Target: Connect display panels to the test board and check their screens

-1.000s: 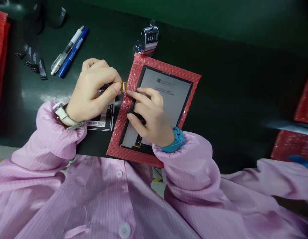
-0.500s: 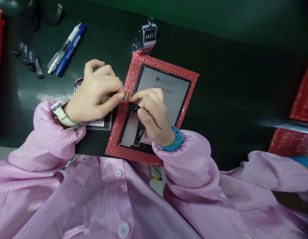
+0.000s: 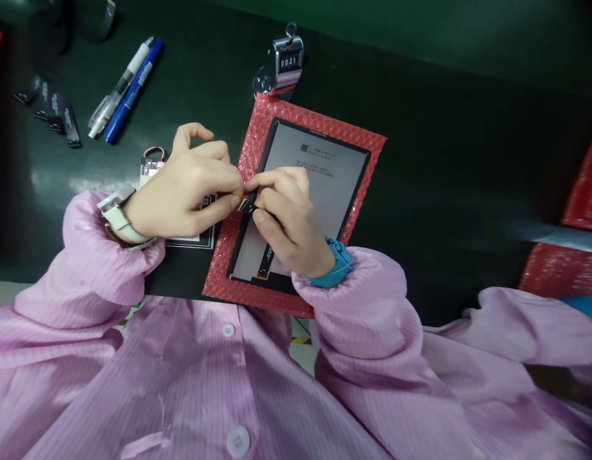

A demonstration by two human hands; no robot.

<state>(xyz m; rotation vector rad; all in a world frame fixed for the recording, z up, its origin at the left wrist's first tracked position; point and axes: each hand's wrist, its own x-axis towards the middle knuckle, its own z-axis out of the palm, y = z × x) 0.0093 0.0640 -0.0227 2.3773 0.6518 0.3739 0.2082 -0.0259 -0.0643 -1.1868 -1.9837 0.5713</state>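
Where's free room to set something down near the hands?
The widest patch is the dark green mat right of the red bubble-wrap sheet. It's crowded around the left hand and right hand, and further left by the blue marker and black strips.

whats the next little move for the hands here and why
Probably take the tip of the black flex cable with the left hand's fingertips. The right hand pinches it near that tip between thumb and finger, the left fingertips sit right beside it, and its lower end lies near the display panel's bottom edge.
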